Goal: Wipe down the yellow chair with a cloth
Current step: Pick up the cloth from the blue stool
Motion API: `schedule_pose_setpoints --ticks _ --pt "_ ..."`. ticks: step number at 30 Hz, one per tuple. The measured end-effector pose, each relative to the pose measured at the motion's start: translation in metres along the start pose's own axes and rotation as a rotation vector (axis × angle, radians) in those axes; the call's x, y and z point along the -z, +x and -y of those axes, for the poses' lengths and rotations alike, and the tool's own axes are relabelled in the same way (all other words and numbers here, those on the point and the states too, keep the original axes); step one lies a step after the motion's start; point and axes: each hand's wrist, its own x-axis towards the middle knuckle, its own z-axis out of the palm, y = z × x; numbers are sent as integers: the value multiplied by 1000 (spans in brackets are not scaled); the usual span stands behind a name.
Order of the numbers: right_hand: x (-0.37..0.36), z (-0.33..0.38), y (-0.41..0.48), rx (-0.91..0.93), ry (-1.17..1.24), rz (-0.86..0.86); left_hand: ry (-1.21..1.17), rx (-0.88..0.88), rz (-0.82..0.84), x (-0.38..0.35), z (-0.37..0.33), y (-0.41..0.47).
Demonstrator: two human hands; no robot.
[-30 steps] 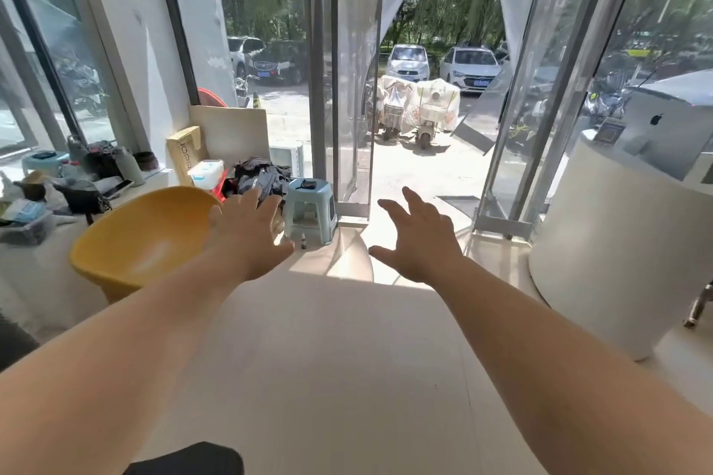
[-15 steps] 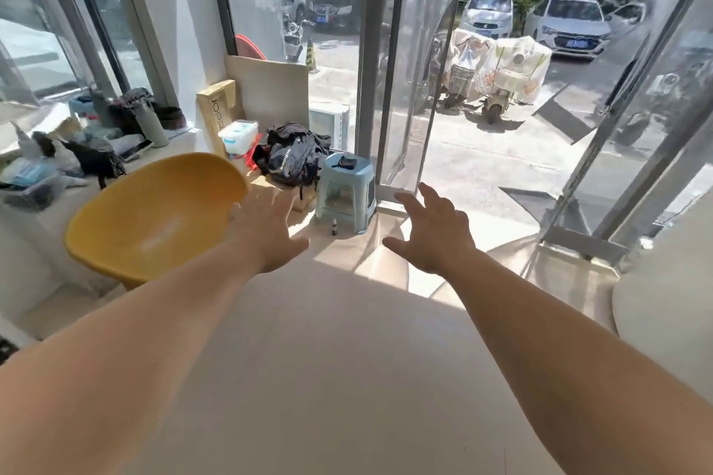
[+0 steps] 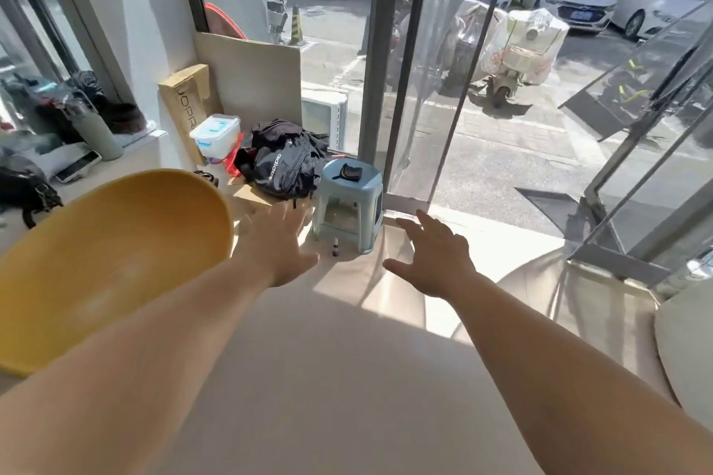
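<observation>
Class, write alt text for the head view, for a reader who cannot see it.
A person's left hand and right hand reach forward, open and empty, toward a pale blue stool beside a glass door. A yellow chair sits at the left; a black backpack lies beside the stool.

left arm: bare, stretched forward | left hand: palm down, fingers straight and spread, holds nothing, just left of the blue stool | right arm: bare, stretched forward | right hand: palm down, fingers spread, thumb out, holds nothing, just right of the stool's foot
</observation>
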Motion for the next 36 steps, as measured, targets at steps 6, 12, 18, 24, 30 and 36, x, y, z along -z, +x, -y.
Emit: schedule_pose_setpoints --ticks 6,12,18,24,30,36 --pt "1 -6 148 -39 62 21 -17 -10 22 8 35 154" --pt "-19 -43 328 -50 129 44 -43 18 53 -16 44 325" --pt "-23 -79 502 -92 219 176 -21 72 154 -44 43 480" --pt "-34 -94 643 -66 136 319 -123 81 268 -79 53 619" --pt "-72 -106 774 -83 73 410 -288 166 364 -121 76 753" --pt "-124 -106 904 -219 122 498 -408 225 517 -184 97 892"
